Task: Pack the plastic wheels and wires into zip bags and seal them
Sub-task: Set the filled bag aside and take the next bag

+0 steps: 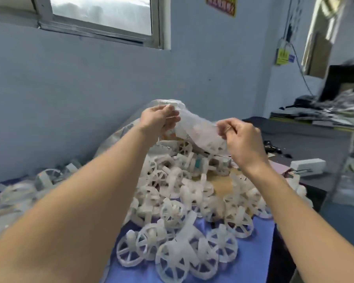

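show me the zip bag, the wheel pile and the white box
zip bag (194,127): head view, crumpled middle
wheel pile (173,214): head view, a wheel mid-pile
white box (308,165): head view, long side face

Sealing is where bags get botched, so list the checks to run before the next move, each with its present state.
1. Left hand grips the clear crumpled plastic zip bag: ok.
2. Right hand pinches the bag's other edge with its fingers: ok.
3. Bag held up above the pile of white spoked plastic wheels: ok.
4. Contents: white shapes show through the bag, ok; wires inside, cannot tell.
5. Zip strip pressed shut: cannot tell, too blurred.
6. All wheels packed: not ok, many lie loose on the blue cloth.
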`<state>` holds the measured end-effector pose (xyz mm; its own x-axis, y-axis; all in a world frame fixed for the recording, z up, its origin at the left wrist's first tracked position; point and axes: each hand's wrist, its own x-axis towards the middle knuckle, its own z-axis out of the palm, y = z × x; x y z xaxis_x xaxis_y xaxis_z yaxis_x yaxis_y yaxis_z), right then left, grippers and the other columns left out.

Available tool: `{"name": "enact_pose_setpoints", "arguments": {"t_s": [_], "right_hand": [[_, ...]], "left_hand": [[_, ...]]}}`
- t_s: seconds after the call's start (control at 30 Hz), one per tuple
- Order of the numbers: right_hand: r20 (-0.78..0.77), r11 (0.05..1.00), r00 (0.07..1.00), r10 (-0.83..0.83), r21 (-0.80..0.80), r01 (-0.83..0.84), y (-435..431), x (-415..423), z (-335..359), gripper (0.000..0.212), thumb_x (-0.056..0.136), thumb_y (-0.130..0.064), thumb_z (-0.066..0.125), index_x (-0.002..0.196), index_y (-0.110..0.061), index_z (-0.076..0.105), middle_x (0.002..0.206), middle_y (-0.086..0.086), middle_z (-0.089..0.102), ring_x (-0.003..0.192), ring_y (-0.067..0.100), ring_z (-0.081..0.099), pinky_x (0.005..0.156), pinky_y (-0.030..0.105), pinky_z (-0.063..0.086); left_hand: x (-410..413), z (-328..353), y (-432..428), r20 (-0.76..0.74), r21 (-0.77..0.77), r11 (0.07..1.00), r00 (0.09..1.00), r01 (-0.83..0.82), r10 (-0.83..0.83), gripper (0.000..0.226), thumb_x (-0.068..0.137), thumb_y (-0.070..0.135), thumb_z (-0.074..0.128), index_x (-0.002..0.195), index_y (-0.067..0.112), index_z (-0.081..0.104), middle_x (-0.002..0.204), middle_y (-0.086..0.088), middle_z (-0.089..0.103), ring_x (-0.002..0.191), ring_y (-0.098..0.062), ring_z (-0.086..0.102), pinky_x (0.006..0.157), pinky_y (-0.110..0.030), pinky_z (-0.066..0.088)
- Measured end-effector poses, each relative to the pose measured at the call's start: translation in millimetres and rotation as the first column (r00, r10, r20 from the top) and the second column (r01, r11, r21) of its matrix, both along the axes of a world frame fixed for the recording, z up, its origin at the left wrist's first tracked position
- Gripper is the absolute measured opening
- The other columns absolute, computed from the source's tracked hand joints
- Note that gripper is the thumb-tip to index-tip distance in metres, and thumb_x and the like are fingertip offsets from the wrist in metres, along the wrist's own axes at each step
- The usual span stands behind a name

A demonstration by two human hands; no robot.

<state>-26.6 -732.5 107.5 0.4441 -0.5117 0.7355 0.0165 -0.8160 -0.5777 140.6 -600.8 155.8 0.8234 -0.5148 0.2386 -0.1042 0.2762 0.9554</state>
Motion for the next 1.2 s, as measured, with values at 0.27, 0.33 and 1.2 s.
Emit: {"name": "enact_pose_setpoints", "arguments": {"t_s": [0.27,0.33,1.2], "right_hand": [[-0.716,0.938,0.671,-0.192,-0.335,-0.089,-32.2,1.5,-129.4,0.021,0.102,-0.022,0.048,0.100,-0.021,0.069,0.103,0.000,0.069,0.096,0.023,0.064,0.072,0.031,0.044],[-0.765,0.902,0.574,-0.294,-0.420,-0.098,-36.1,-3.2,-131.9,0.022,0.097,-0.017,0.048,0.100,-0.027,0.067,0.103,-0.005,0.068,0.097,0.022,0.064,0.067,0.030,0.039],[-0.617,0.758,0.777,-0.126,-0.565,-0.325,294.8,73.5,-34.3,0.016,0.094,-0.022,0.044,0.097,-0.029,0.058,0.104,-0.002,0.062,0.101,0.023,0.061,0.065,0.033,0.036]], "left_hand": [[22.1,-168.1,-40.4,0.466,0.660,0.698,0.880,-0.279,-0.089,0.026,0.099,0.014,0.049,0.084,0.011,0.070,0.086,-0.004,0.072,0.076,-0.017,0.064,0.074,-0.036,0.055],[24.7,-182.6,-36.9,0.614,0.646,0.650,0.779,-0.401,-0.129,0.029,0.098,0.014,0.046,0.080,0.018,0.068,0.081,0.003,0.070,0.076,-0.016,0.064,0.074,-0.039,0.055],[-44.5,-86.0,281.8,0.781,0.618,0.319,0.513,-0.719,-0.356,0.022,0.091,0.016,0.048,0.107,0.016,0.063,0.111,-0.009,0.068,0.099,-0.032,0.064,0.067,-0.034,0.045]]}}
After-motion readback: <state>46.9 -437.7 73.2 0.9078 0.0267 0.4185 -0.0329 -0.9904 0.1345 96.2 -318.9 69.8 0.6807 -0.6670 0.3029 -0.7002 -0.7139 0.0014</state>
